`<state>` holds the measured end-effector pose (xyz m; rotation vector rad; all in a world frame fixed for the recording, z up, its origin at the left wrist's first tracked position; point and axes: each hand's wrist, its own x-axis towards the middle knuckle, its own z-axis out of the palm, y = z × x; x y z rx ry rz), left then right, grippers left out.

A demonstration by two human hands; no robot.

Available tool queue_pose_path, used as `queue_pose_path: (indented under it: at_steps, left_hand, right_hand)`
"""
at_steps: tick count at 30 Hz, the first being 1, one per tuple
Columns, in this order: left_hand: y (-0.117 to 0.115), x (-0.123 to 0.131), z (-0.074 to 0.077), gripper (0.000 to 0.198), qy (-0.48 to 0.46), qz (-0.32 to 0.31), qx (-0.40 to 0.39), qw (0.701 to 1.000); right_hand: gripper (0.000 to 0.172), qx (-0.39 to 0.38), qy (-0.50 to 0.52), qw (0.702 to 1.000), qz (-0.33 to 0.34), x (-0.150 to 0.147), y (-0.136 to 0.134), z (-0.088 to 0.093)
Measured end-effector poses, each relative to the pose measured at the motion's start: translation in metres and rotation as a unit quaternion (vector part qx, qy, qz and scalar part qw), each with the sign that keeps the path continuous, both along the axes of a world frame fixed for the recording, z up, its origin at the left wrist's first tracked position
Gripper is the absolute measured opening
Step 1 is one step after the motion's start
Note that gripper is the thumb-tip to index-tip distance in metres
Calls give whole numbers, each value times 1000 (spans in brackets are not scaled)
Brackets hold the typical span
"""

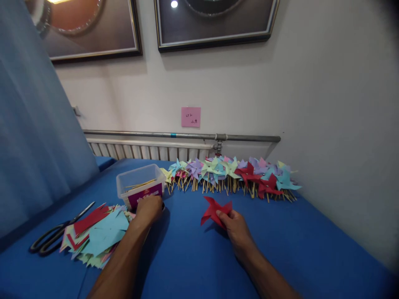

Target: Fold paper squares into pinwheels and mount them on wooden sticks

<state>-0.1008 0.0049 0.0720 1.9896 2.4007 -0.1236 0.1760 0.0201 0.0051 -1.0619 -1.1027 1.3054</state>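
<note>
A red paper pinwheel (215, 211) is pinched between the thumb and fingers of my right hand (235, 228), above the blue table. My left hand (151, 209) is against the front of a clear plastic box (140, 171) with a purple label. Its fingers are turned away from me, so I cannot make out what they hold, if anything. Thin wooden sticks (141, 185) lie inside the box. Beside my left forearm is a pile of cut paper squares (107, 232), with light blue and red ones on top.
Scissors (59, 232) with dark handles lie left of the paper pile. Several finished pinwheels (218, 170) on sticks form a long row at the back of the blue table (193, 257). Behind are a radiator (146, 150) and a pipe; a blue curtain (37, 124) hangs left.
</note>
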Motion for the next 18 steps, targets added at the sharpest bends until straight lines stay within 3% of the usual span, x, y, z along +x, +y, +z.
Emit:
queue_pose_path:
  at_steps: [6,18]
  left_hand:
    - [3,0,-4,38,-10,-12,2,1000]
    - [1,0,-3,36,-8,-15,-15,1000]
  right_hand:
    - [23,-24,0,999,-21,-3,-5,6]
    - [23,-33,-27,999,-26,-3,-7,2]
